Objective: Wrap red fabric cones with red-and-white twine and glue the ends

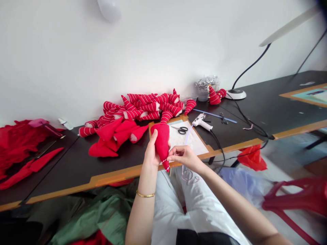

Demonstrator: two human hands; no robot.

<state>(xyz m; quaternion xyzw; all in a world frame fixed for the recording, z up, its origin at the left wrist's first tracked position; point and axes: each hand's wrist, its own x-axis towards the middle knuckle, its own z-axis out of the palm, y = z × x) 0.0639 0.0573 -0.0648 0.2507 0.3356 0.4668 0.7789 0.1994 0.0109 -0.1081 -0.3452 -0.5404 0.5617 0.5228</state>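
My left hand (151, 149) is closed around a stuffed red felt cone (161, 137), its pointed end turned down toward me. Close to the tip, a red-and-white twisted cord (187, 177) wraps the cone. Thumb and fingertips of my right hand (185, 156) pinch this cord beside the cone, and its loose length hangs in loops over my lap. Past the cone, black-handled scissors (183, 130) and a white glue gun (202, 122) lie at a white work sheet (199, 144).
Red cones wound with white cord (138, 109) are heaped against the wall, with plain red cones (112, 136) in front. Red fabric (15, 146) lies at left. A desk lamp (236, 94) and a tub of silver bits (203, 92) stand behind. The glue gun's cable (220, 146) drops over the table edge.
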